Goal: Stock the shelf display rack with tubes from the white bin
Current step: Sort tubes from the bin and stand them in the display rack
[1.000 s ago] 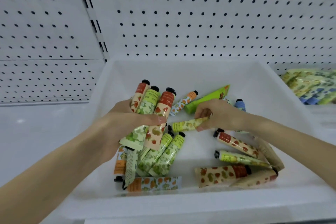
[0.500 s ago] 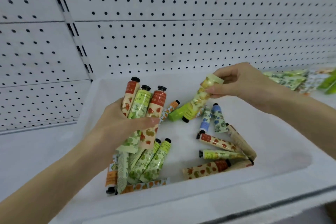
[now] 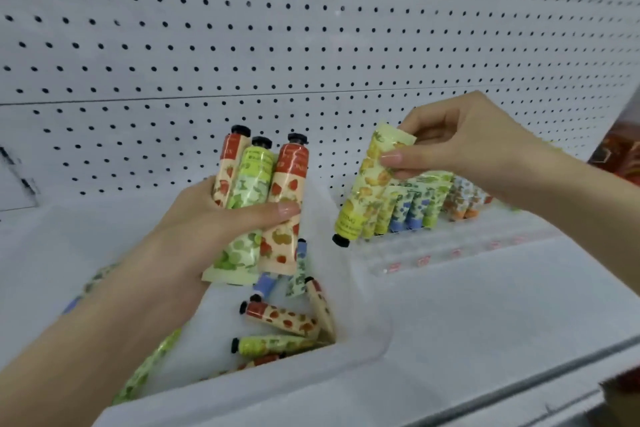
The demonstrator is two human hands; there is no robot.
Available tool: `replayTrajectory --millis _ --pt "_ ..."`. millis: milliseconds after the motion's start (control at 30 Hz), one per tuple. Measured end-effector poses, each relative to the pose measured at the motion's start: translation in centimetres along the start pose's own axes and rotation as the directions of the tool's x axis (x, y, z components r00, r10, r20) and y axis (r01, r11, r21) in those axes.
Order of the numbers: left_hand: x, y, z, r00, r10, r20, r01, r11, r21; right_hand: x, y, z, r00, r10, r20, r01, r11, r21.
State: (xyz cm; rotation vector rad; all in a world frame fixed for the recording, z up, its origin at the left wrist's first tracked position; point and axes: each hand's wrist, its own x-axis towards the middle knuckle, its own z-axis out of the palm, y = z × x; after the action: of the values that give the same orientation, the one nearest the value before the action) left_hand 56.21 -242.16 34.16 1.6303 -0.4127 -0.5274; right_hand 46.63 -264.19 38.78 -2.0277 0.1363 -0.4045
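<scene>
So, starting at the left: what is the left hand [image 3: 221, 229] doing?

Its fingers [image 3: 277, 210] are curled tight round three tubes [image 3: 263, 191], caps up, with the thumb laid across the front. That bundle is unchanged over the last second: the same three, held above the white bin [image 3: 349, 305].

And under those fingers?

Loose tubes [image 3: 280, 319] lie on the bin floor, below and a little right of the left fingers. A handful show and the forearm hides others, so I judge the bin far from emptied.

What has moved, then?

The right hand [image 3: 460, 146]. A second ago it was down in the bin, pinching a yellow tube [image 3: 370, 184] off the heap. Now its fingers [image 3: 408, 160], thumb against forefinger, pinch that same tube near its crimped end. The tube hangs tilted, cap down, past the bin's right wall. Its cap is just beside the left end of the row of tubes [image 3: 415, 204] leaning in the display rack [image 3: 450, 255].

Is it in the rack yet?

I judge not. The cap seems to hover at the rack's front edge, though blur keeps me from saying whether it touches.

What does that mean for the task?

One more tube is about to join the row, at the place below and left of the right fingers. The three in the left hand would likely follow.
</scene>
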Motion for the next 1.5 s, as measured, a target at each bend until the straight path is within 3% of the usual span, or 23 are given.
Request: replayTrajectory --millis 167,333,467,700,1100,1500 --pt "0.9 0.2 9.2 0.992 0.036 -0.124 -0.045 0.997 -0.069 -0.7 5.5 -8.3 0.999 -0.01 0.048 0.008 0.999 0.036" --pt "0.5 0.1 16.7 0.981 -0.016 -0.192 -0.009 0.992 -0.125 -0.6 11.5 -13.0 0.997 -0.001 0.078 -0.002 0.999 0.035" --pt "-0.6 -0.8 19.3 0.973 -0.019 -0.229 -0.001 0.996 -0.087 0.0 14.4 -13.5 0.992 -0.031 0.121 0.032 0.999 -0.004" --pt "-1.2 -8.0 24.8 0.945 -0.095 -0.312 0.06 0.991 -0.118 0.8 17.5 -10.5 0.999 -0.048 -0.004 0.047 0.997 -0.063" --pt "3.2 -14.4 19.9 0.905 -0.129 -0.406 0.079 0.987 -0.14 4.6 19.4 -5.4 0.995 0.003 -0.096 -0.008 0.998 -0.055" --pt "4.2 -15.8 18.5 0.935 -0.118 -0.336 0.059 0.982 -0.179 5.6 21.7 -1.1 0.989 -0.093 -0.118 0.058 0.961 -0.27"
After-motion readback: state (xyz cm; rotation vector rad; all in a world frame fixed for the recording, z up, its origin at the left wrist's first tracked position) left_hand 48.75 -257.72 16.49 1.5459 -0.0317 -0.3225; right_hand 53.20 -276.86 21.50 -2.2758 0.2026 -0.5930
